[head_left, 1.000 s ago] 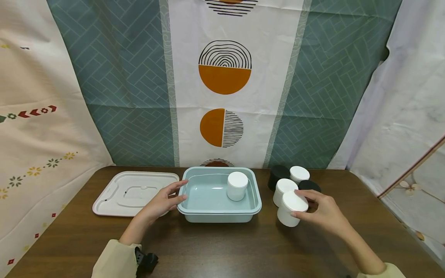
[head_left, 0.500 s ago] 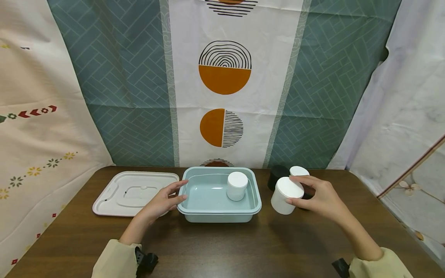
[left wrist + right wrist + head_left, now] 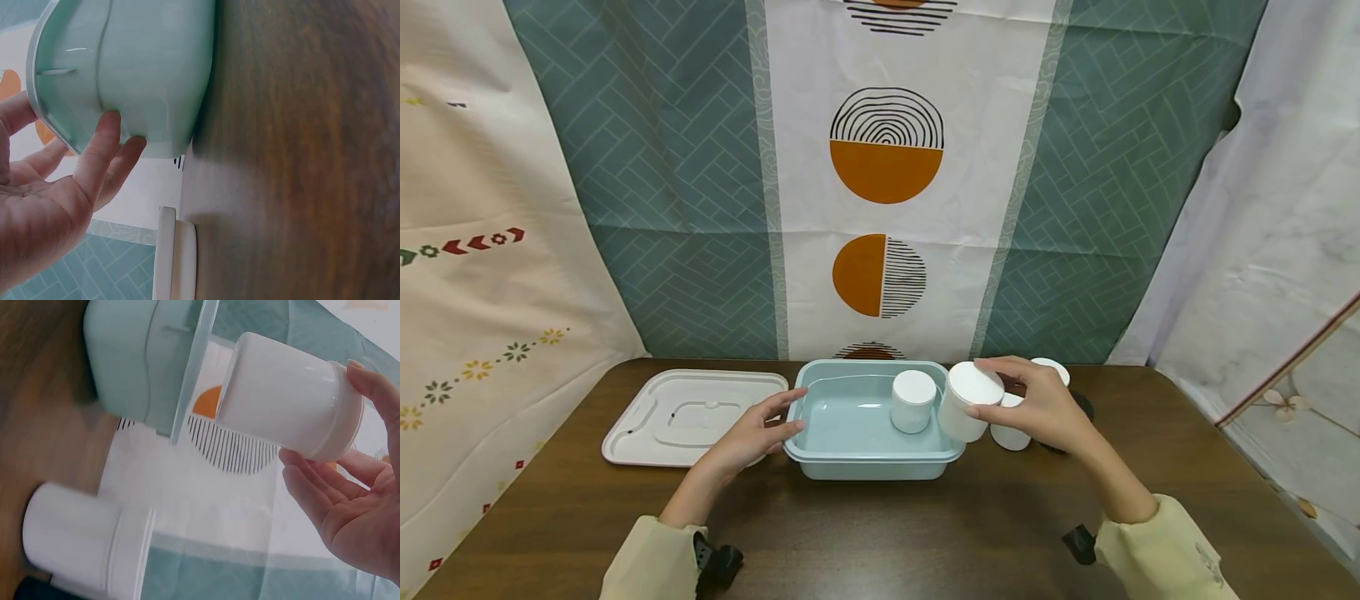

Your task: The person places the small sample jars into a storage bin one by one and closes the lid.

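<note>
A pale blue plastic tub (image 3: pixel 871 468) stands on the table. My left hand (image 3: pixel 763 427) holds its left edge, with fingertips over the rim and other fingers (image 3: pixel 100 147) against the outer wall. Inside the tub, toward its right side, a white lidded jar (image 3: pixel 912 402) stands upright. My right hand (image 3: pixel 1041 404) grips another white jar (image 3: pixel 967 407) by its lid, thumb and fingers on opposite sides. This jar (image 3: pixel 281 394) is tilted and raised at the tub's right rim. In the right wrist view, its base faces the tub's rim, with a gap between them.
Right of the tub stand a white jar (image 3: pixel 1011 429), another white jar (image 3: pixel 1052 368) farther back, and a black-lidded one (image 3: pixel 1083 405), partly hidden by my right hand. A flat white lid (image 3: pixel 692 421) lies left of the tub on the brown table (image 3: pixel 880 542). Patterned curtains hang behind.
My right hand has lifted the white jar from the right-hand group and carried it left to the tub's right rim. The left hand and the tub have stayed in place.
</note>
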{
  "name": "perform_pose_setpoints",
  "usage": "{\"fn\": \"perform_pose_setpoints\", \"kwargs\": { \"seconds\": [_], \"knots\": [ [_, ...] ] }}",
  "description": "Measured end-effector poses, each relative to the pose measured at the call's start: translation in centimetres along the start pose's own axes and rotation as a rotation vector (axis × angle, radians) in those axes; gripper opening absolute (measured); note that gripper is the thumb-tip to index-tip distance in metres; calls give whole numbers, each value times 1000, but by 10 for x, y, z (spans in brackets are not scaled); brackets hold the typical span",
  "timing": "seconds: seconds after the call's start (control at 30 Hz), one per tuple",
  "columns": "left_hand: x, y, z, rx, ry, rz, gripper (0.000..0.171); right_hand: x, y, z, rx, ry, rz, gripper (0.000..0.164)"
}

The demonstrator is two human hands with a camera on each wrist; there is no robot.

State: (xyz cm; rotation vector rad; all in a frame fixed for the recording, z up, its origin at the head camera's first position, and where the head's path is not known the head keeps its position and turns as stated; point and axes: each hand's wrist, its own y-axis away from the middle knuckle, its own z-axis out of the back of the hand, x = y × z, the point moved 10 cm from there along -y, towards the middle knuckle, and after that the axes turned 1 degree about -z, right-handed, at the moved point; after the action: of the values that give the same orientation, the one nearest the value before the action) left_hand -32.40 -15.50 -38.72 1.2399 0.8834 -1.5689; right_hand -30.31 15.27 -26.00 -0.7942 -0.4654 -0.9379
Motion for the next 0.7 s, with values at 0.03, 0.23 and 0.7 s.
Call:
{"fn": "perform_pose_setpoints", "kwargs": {
  "seconds": [0.03, 0.23, 0.7],
  "knots": [
    [0, 0, 0, 0, -1, 0, 56, 0, -2, -4, 10, -16, -3, 55],
    [0, 0, 0, 3, 3, -3, 57, 3, -17, -26, 34, -41, 0, 56],
    [-2, 1, 0, -1, -11, -5, 57, 5, -28, -63, 77, -23, -1, 55]
  ]
}}
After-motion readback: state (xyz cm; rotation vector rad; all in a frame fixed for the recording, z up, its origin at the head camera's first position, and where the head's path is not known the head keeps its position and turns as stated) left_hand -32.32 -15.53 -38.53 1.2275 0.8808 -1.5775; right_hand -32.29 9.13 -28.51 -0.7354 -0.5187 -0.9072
